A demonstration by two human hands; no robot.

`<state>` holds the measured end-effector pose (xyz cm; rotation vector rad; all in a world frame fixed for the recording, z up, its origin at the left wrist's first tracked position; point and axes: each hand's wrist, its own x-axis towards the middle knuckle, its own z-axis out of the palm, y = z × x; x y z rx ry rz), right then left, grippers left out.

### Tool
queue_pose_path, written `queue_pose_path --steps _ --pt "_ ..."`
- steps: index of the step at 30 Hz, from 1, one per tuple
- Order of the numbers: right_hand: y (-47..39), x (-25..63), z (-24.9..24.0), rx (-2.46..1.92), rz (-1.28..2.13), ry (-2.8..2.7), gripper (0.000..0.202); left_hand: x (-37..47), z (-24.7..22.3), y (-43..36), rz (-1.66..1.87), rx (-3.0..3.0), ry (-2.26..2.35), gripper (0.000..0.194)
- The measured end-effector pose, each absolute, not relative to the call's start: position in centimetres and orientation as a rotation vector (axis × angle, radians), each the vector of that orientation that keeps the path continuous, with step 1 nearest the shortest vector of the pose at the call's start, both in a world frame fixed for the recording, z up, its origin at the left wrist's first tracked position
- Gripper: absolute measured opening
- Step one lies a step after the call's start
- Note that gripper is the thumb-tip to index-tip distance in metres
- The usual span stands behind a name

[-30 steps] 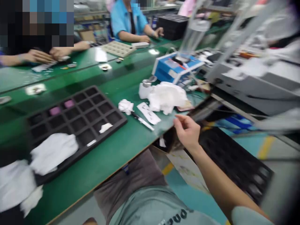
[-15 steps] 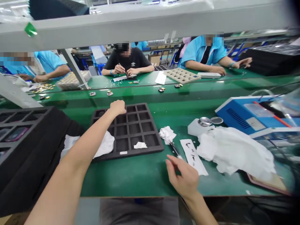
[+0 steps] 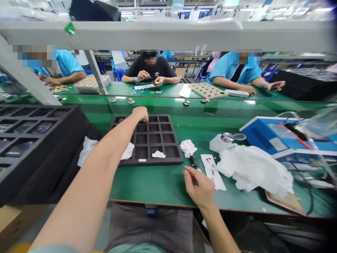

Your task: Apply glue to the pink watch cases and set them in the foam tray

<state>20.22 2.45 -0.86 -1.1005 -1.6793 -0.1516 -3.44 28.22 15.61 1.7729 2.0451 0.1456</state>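
Observation:
My left hand (image 3: 141, 113) reaches over the far edge of a black foam tray (image 3: 144, 162) with square compartments. Its fingers are curled downward at the back row, and whatever they hold is hidden. My right hand (image 3: 200, 188) hovers near the bench front, loosely curled, with a gap between thumb and fingers and nothing seen in it. Just beyond it lies a slim black-handled tool (image 3: 195, 162), against a crumpled white tissue (image 3: 188, 147). A white strip (image 3: 217, 177) bearing small dark pieces is to its right. One front compartment has a scrap of white paper (image 3: 158, 154).
Stacked black foam trays (image 3: 65, 140) with dark devices stand at left. On the right are a white cloth (image 3: 252, 168), a white bottle with a metal lid (image 3: 219, 142) and a blue machine (image 3: 265, 137). Small parts (image 3: 186, 103) lie beyond, before co-workers. A grey beam (image 3: 158, 35) crosses overhead.
The view has tilted and shifted, so the bench sits differently in it. My left hand stays at the tray's back row; my right hand keeps about the same pose.

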Motion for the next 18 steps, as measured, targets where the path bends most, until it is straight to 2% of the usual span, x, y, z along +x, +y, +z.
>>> queue_pose_path --steps 5,8,10,14,18 --pt "1.9 19.8 -0.3 -1.161 -0.073 -1.553 0.011 -5.8 16.6 19.9 0.671 1.661 1.712 0.050" --pt "1.3 18.3 1.8 -1.132 0.108 -1.510 0.014 -5.7 12.9 11.1 0.905 1.549 1.410 0.051" --pt "1.1 17.1 3.5 -1.043 0.303 -1.545 0.017 -5.0 9.3 5.8 1.130 1.069 0.907 0.058" --pt "1.6 15.2 5.9 -0.945 0.539 -1.613 0.021 -3.4 4.2 0.7 1.110 0.651 0.632 0.062" --pt "1.9 14.2 6.0 -0.967 0.657 -1.636 0.022 -2.5 3.4 0.9 1.079 0.607 0.569 0.060"
